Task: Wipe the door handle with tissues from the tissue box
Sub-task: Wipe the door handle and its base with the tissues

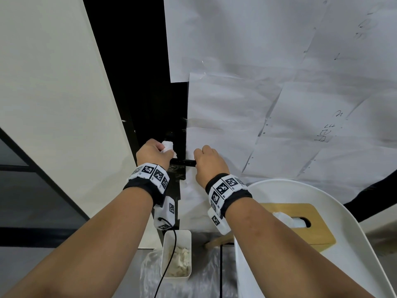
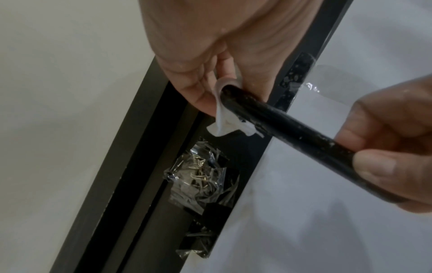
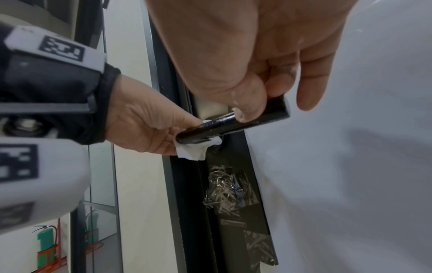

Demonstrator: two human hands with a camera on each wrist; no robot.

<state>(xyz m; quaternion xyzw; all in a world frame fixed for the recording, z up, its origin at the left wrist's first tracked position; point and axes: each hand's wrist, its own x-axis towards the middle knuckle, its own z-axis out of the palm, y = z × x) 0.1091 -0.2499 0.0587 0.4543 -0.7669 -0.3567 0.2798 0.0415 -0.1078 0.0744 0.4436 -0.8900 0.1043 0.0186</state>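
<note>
Wiping the door handle (image 1: 182,162): the left hand (image 1: 153,154) wraps a white tissue (image 1: 168,146) around the pivot end of the black lever, fingers curled about tissue and bar together, with a loose corner of tissue hanging below the handle in the wrist views. The right hand (image 1: 209,163) grips the free end of the handle, thumb pressed on the bar and fingers curled over it, the little finger held straighter. The handle lies level across the dark door edge (image 1: 150,93), between a pale wall on the left and white paper sheets (image 1: 257,61) on the right. Crumpled clear tape (image 2: 201,171) sits below the handle. Nearer, on the right, the wooden tissue box (image 1: 300,224) rests on a white chair (image 1: 322,196); a white bin (image 1: 187,235) of used tissues stands on the floor.
</note>
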